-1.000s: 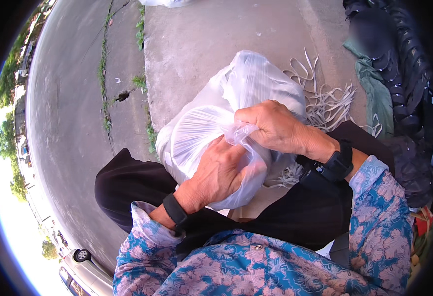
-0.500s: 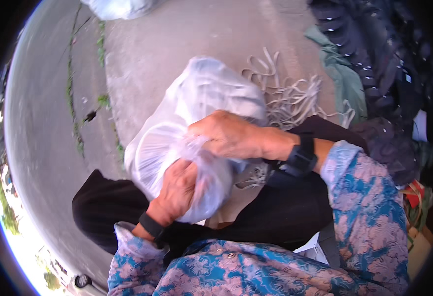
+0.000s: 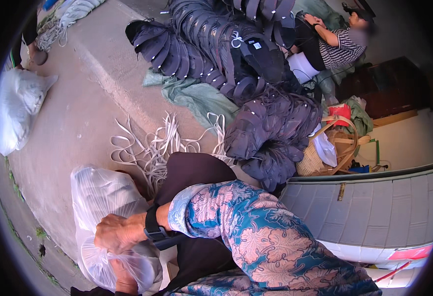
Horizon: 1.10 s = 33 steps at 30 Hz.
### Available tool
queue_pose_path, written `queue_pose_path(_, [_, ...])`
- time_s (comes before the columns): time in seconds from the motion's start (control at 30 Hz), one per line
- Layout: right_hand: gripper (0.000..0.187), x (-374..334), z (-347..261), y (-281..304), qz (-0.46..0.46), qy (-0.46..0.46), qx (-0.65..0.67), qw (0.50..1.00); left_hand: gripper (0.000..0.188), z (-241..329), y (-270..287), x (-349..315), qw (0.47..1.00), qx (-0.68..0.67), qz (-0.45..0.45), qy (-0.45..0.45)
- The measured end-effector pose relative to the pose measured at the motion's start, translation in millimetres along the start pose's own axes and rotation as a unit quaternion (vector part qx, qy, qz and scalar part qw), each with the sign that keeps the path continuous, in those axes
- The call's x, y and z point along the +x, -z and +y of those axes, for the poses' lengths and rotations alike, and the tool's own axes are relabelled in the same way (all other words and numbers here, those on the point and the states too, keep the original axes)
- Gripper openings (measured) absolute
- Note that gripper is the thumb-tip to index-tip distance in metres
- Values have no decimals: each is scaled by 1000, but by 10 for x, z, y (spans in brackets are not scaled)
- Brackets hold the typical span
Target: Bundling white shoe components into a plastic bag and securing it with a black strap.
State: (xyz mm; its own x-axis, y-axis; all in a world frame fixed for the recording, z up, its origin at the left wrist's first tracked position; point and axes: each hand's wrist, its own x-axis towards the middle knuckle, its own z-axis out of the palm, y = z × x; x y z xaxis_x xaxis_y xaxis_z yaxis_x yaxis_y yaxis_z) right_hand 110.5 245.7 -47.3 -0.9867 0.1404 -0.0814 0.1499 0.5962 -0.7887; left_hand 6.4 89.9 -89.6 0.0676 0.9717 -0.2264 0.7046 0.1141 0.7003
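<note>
Gripping the clear plastic bag (image 3: 103,197) at its near end, both hands stay closed: right hand (image 3: 119,233) above, left hand (image 3: 122,278) below; the bag's long axis runs away from the person.

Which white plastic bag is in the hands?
The clear-white bag at lower left, gripped by both hands; the other white bag lies untouched at far left.

The left hand (image 3: 123,277) is mostly hidden behind the clear plastic bag (image 3: 103,207), its grip unreadable.

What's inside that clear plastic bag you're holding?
Pale, whitish contents show dimly through the clear plastic bag; what they are cannot be told. The right hand and left hand cover its middle.
</note>
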Motion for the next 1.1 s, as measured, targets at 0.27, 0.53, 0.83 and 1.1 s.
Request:
queue_pose_path(0.27, [16,62,116,-231,80,-11,125,989,45,79,-101,135,995,-80,26,58])
queue_pose_path(0.53, [16,173,125,-291,47,-42,166,984,48,233,-18,300,984,-144,38,101])
queue_pose_path(0.83, [24,234,68,-340,132,-159,192,959,53,305,136,-120,972,-226,10,56])
queue_pose_path(1.1, [34,-197,-64,-9,62,-125,184,973,48,-1143,294,-567,843,-489,-30,220])
